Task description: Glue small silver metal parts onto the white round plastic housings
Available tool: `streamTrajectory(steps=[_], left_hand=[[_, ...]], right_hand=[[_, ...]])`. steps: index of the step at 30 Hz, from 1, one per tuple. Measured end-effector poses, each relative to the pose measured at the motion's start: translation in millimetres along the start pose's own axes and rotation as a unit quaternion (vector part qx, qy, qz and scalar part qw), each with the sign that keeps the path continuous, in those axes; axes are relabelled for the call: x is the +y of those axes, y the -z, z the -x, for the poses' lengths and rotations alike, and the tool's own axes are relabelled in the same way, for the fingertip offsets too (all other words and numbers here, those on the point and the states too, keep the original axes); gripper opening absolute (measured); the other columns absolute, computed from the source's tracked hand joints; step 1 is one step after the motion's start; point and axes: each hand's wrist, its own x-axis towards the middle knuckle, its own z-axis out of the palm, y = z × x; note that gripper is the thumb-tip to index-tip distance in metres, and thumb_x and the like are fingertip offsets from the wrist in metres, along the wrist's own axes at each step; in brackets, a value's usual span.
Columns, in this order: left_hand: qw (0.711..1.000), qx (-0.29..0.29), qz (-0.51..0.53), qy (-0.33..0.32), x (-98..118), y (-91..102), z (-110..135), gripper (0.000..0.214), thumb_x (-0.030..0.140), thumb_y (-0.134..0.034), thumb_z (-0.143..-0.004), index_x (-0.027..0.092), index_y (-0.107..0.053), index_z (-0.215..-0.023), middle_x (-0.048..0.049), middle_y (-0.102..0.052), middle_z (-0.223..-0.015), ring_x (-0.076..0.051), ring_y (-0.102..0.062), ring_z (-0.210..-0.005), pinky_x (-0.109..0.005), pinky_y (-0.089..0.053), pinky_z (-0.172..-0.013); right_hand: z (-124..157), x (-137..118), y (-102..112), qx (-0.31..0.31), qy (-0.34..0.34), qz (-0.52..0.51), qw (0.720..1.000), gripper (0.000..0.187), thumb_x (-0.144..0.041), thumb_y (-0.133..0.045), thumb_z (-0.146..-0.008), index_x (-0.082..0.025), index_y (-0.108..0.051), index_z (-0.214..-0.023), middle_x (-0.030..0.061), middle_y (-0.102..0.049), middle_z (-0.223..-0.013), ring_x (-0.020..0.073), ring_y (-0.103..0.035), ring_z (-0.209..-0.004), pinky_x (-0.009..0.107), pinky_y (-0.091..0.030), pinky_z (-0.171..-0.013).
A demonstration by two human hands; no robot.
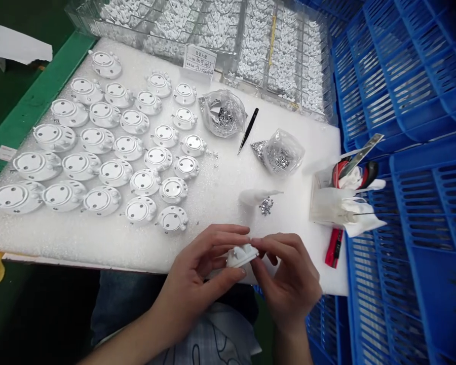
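Near the front edge of the white foam board (213, 192), my left hand (203, 271) grips a small white plastic part (242, 255) between thumb and fingers. The fingertips of my right hand (287, 271) pinch the right end of that same part; whether they also hold something tiny is hidden. Just beyond my hands lies a white squeeze bottle (254, 196) with a thin nozzle, beside a small pile of shiny metal bits (266, 206). To the left, rows of similar round white parts (140, 209), each with dark dots, cover the board.
Two clear bags of metal bits (224, 114) (281, 153) flank black tweezers (249, 131). Clear trays (228, 30) of small white pieces line the back, behind a label card (199, 60). At right stand a tool holder (323, 203), a red cutter (333, 247) and blue crates (403, 76).
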Motion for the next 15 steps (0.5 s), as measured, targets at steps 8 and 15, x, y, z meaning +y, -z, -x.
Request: streamTrajectory(steps=[8,15], left_hand=[[0.999,-0.034,-0.036,-0.019,1,9.9,1,0.036,0.022,-0.072,-0.097,0.044,-0.069,-0.124,0.0052,-0.070,-0.126,-0.014,-0.065,-0.123,-0.018,-0.052,-0.099],[0.998,-0.037,0.013,-0.040,-5,9.5,-4,0.028,0.019,-0.072,-0.096,0.037,-0.072,-0.118,0.0024,-0.069,-0.121,-0.013,-0.067,-0.116,-0.019,-0.054,-0.096]], right_hand=[[0,2,-11,0.052,0.036,-0.015,0.998,0.033,0.003,-0.067,-0.085,-0.017,-0.072,-0.111,0.0009,-0.065,-0.089,0.0125,-0.060,-0.079,0.028,-0.053,-0.061],[1,5,-15,0.061,0.047,-0.012,0.997,0.032,0.004,-0.068,-0.083,-0.015,-0.072,-0.108,0.0017,-0.064,-0.087,0.0135,-0.060,-0.076,0.029,-0.050,-0.056]])
